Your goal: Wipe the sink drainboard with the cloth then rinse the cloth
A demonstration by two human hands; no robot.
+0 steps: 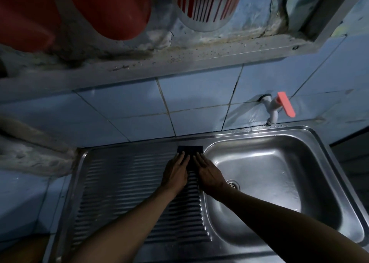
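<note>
A dark cloth (pixel 190 150) lies flat on the ribbed steel drainboard (pixel 119 175), at its far right corner beside the sink basin (pixel 269 175). My left hand (pixel 176 170) and my right hand (pixel 207 172) rest side by side on the cloth, fingers straight and pointing toward the wall, pressing it down. Most of the cloth is hidden under my hands. A white tap with a pink lever (pixel 279 107) sticks out of the blue tiled wall above the basin; no water runs from it.
The basin has a drain (pixel 232 184) near its left side. A dirty ledge (pixel 179 57) runs along the wall above the tiles, with red plastic containers (pixel 103 9) and a red-striped white container (pixel 207 5) overhead.
</note>
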